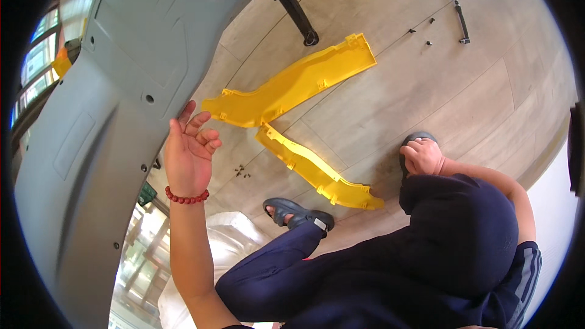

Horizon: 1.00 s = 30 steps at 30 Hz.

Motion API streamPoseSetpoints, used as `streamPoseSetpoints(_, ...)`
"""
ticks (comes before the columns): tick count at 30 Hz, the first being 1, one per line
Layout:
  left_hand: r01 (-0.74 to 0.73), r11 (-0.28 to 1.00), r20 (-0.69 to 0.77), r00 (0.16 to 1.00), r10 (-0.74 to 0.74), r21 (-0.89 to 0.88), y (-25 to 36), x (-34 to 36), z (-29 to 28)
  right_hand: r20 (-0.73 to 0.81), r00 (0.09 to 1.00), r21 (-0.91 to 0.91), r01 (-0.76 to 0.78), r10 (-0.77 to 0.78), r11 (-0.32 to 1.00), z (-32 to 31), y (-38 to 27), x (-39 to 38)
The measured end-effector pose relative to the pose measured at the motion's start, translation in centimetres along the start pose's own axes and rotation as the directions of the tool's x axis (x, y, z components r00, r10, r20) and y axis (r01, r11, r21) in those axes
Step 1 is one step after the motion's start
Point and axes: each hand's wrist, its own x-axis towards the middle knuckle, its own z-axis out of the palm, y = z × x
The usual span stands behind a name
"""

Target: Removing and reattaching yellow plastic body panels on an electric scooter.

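Note:
My left hand (pixel 190 152), with a red bead bracelet on its wrist, is raised palm up at the edge of a large grey panel (pixel 137 42). Its fingers are loosely bent and apart, holding nothing; whether a fingertip touches the panel I cannot tell. At the right, my right hand (pixel 423 157) is closed by my knee, above a dark sandal (pixel 404 161). Anything inside those curled fingers is hidden. Between the hands, two yellow plastic trim pieces lie on the floor: a wider one (pixel 292 85) and a narrower one (pixel 320 170), their ends meeting.
Small dark screws (pixel 242 171) lie near my left sandal (pixel 292 212), and several more fasteners (pixel 429 43) are scattered farther off. A slim black tool (pixel 460 17) rests at the far right. A black bar (pixel 297 15) stands beside the panel. White sheeting (pixel 228 231) is at lower left.

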Motion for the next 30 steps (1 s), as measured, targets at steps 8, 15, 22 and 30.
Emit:
streamPoseSetpoints(8, -0.106, 0.991, -0.015, 0.994, 0.107, 0.079, -2.1, 0.9, -0.8, 0.016, 1.0, 0.007, -0.005, 0.005, 1.0, 0.3, 0.4, -0.6)
streamPoseSetpoints(15, 0.105, 0.916, -0.147, 0.988, -0.051, 0.387, -7.6, 2.4, -2.5, 0.074, 0.997, 0.005, -0.033, 0.032, 0.999, 0.3, 0.2, -0.5)
streamPoseSetpoints(22, 0.254, 0.726, -0.426, 0.903, 0.059, 0.639, -12.8, 4.1, -7.1, -0.076, 0.946, 0.07, -0.31, 0.315, 0.948, -4.8, -0.2, 8.4)
streamPoseSetpoints(30, 0.37, 0.868, -0.483, 0.857, -0.182, 0.331, -14.7, 6.7, -6.6, -0.202, 0.906, 0.199, -0.334, 0.372, 0.921, -6.5, 4.1, 18.6)
